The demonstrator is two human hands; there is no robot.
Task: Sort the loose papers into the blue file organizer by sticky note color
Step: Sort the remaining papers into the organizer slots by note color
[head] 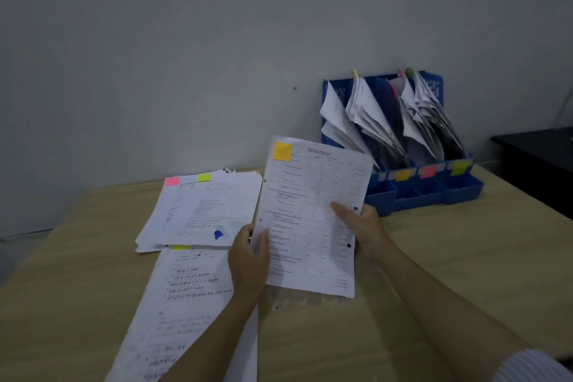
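Looks like an office corner: a pale wooden desk [434, 273] pushed against a bare grey-white wall [186, 40]. Printed and handwritten papers [201, 211] with coloured sticky tabs spread across the middle left, and a blue file organizer [431, 192] stuffed with sheets stands at the right centre. Dark furniture [539, 161] sits at the far right edge.

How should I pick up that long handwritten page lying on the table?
Take the long white handwritten sheet by its bare left edge, coming from the left with your fingers. It lies flat on the wooden table; its top is tucked under the paper stack, and the left hand covers its right side.
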